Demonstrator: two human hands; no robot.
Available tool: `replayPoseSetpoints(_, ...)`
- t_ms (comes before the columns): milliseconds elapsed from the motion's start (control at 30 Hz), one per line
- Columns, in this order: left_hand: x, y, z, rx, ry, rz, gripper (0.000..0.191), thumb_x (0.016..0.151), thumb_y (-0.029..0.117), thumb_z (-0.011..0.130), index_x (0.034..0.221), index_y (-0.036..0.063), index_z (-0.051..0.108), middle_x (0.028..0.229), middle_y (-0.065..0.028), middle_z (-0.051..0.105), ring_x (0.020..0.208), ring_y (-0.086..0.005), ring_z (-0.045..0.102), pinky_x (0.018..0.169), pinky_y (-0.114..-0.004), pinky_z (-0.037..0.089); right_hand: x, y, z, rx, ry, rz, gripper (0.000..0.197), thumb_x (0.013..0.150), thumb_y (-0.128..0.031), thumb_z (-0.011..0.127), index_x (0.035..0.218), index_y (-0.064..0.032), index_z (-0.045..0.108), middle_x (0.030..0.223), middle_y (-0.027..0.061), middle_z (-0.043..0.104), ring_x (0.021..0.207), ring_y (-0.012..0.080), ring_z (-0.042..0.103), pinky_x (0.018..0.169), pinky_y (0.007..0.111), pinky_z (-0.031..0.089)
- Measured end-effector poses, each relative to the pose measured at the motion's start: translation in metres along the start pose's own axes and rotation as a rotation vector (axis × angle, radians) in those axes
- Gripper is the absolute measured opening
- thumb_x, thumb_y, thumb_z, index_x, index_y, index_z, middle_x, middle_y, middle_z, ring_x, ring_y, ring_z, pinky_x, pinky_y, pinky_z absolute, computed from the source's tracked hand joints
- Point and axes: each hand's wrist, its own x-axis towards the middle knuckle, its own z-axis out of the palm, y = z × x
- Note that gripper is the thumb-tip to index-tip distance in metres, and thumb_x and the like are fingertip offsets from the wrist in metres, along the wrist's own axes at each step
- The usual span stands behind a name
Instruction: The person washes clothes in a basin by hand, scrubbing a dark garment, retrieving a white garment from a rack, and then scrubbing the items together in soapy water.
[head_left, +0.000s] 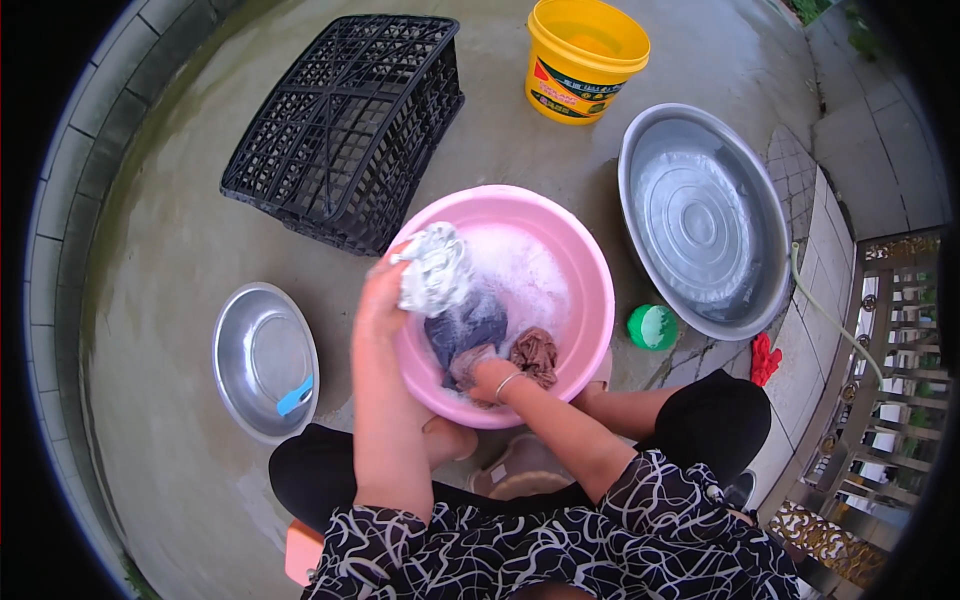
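A pink plastic basin (600, 300) with soapy, foamy water stands in front of me. My left hand (384, 289) grips a bunched, suds-covered pale cloth (437, 268), raised over the basin's left side. Inside the basin lie a dark blue-grey cloth (466, 322) and a crumpled brown cloth (535, 355). My right hand (491, 379), with a bracelet at the wrist, is low in the basin. It is closed around a wet, foamy brownish cloth (472, 362) beside the dark one; whether this joins the other brown cloth cannot be told.
A black plastic crate (352, 112) lies beyond the basin at the left, a yellow bucket (581, 67) at the far side. At right are a large metal basin (701, 225), a green bowl (652, 327), a red cloth (765, 360) and a hose (832, 315). A small metal basin (262, 360) holds a blue brush (295, 396).
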Motion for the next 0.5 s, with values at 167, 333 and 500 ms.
replayPoseSetpoints(167, 0.039, -0.108, 0.018, -0.134, 0.013, -0.142, 0.046, 0.075, 0.004, 0.041, 0.119, 0.0082, 0.027, 0.109, -0.0131, 0.042, 0.096, -0.0228, 0.045, 0.079, -0.035, 0.040, -0.007, -0.004, 0.021, 0.001, 0.151, -0.114, 0.029, 0.065, -0.027, 0.049, 0.071, -0.0004, 0.057, 0.073, 0.0194, 0.056, 0.069, 0.0312, 0.054, 0.070, 0.036, 0.039)
replayPoseSetpoints(333, 0.050, -0.194, -0.055, 0.178, -0.045, -0.229, 0.057, 0.075, 0.008, 0.044, 0.124, 0.0161, 0.016, 0.116, -0.0128, 0.034, 0.101, -0.0258, 0.039, 0.081, -0.039, 0.034, -0.007, 0.009, 0.006, 0.200, 0.076, -0.229, 0.023, 0.066, -0.027, 0.049, 0.072, -0.0070, 0.058, 0.071, 0.0157, 0.056, 0.066, 0.0310, 0.053, 0.065, 0.036, 0.041)
replayPoseSetpoints(500, 0.023, -0.176, -0.036, 0.258, 0.206, -0.435, 0.057, 0.080, 0.027, 0.041, 0.125, 0.0110, 0.010, 0.125, -0.0117, 0.023, 0.113, -0.0238, 0.023, 0.090, -0.037, 0.022, 0.011, 0.079, -0.076, 0.358, 0.513, 0.464, 0.032, 0.072, -0.032, 0.044, 0.097, -0.0126, 0.049, 0.087, 0.0154, 0.054, 0.081, 0.0274, 0.052, 0.072, 0.035, 0.040)
